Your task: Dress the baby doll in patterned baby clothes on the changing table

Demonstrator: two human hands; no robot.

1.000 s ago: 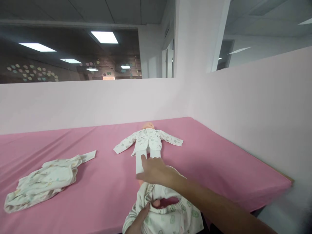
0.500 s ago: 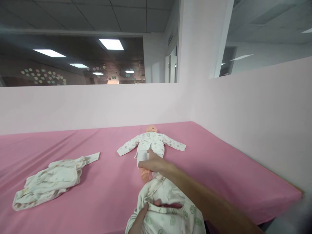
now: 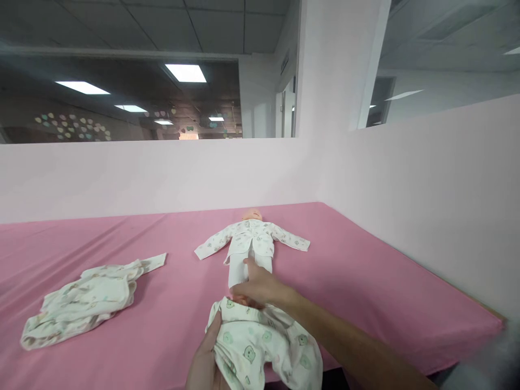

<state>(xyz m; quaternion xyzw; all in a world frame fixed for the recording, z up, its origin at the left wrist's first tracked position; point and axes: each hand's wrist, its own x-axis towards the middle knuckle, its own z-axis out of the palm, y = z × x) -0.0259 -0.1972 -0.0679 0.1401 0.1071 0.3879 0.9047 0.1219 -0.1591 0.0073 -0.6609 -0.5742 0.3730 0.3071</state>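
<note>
A baby doll [image 3: 248, 241] in a white printed top and white leggings lies on its back on the pink sheet [image 3: 365, 271], head away from me. My right hand [image 3: 258, 286] rests on the doll's lower legs, fingers curled round them. My left hand [image 3: 205, 363] grips the edge of a pair of white trousers with green bear prints [image 3: 264, 346], bunched just below the doll's feet.
A crumpled white printed garment [image 3: 87, 298] lies on the sheet at the left. Pale pink partition walls [image 3: 406, 179] close off the back and right side. The sheet's near right edge drops off at the lower right.
My left hand has brought the trousers up toward the doll's feet; their open waistband no longer shows. My right hand slid slightly down the doll's legs.
</note>
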